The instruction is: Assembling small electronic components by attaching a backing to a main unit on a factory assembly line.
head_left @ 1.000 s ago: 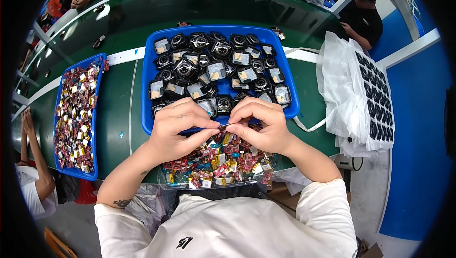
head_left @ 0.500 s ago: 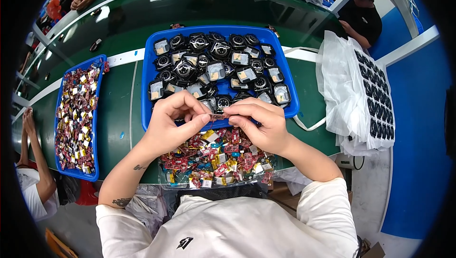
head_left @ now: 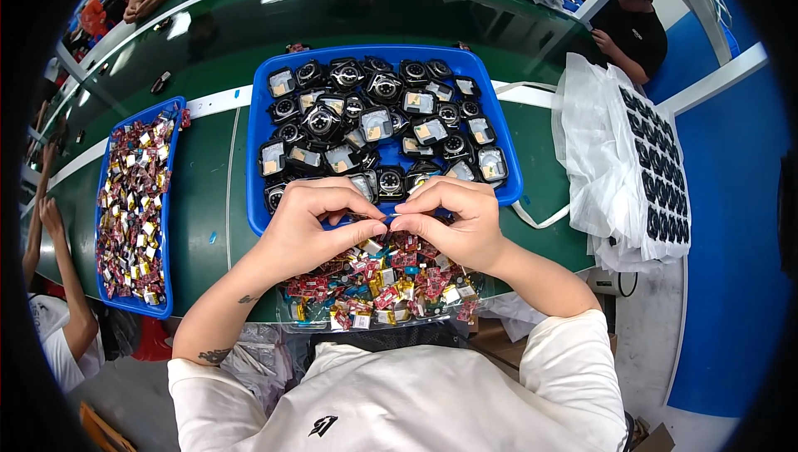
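Note:
My left hand (head_left: 322, 217) and my right hand (head_left: 455, 217) meet fingertip to fingertip over the near edge of the blue tray. Both are closed in a pinch on a small circuit board (head_left: 389, 218), mostly hidden by the fingers. Just below lies a heap of red circuit boards (head_left: 386, 281) with silver and yellow battery packs, in a clear plastic tray. Beyond my hands, the blue tray (head_left: 253, 136) carries many black watch cases (head_left: 321, 119), some dial up, others showing pale open backs.
On the left stands another blue tray (head_left: 170, 194) full of boards and batteries. White sheets (head_left: 590, 144) and a panel of black parts (head_left: 661, 169) are stacked at right. A green conveyor belt (head_left: 399, 11) runs behind. Co-workers' hands (head_left: 51, 217) show at far left; another person (head_left: 636, 32) is upper right.
My hands have come closer together and slightly lower, covering more of the circuit board. Small items on the far belt have shifted left. The co-worker's hands at left have moved apart.

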A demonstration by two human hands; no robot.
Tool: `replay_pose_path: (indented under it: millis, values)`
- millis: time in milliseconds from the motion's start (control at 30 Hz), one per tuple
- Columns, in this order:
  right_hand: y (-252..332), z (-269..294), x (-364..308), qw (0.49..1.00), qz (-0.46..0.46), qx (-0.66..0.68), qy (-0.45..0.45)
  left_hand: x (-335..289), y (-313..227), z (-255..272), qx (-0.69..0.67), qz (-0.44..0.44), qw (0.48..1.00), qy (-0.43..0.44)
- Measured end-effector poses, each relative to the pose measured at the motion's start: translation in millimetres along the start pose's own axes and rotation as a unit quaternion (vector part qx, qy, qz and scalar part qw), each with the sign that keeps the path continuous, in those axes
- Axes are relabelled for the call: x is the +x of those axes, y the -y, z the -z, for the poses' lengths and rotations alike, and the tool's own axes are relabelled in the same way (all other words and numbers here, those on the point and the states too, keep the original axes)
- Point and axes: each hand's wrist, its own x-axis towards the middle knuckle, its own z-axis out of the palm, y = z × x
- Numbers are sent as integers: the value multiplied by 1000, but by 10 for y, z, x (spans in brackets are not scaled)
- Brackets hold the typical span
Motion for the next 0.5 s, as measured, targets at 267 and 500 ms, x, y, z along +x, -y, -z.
replay_pose_path:
  millis: [267, 500]
  values:
    - [51, -55, -31, 965, -140, 221, 31, -11, 52, -27, -6, -85, 995, -45]
    - [60, -49, 11, 988, -73, 136, 5, -26, 41, 24, -28, -19, 999, -38]
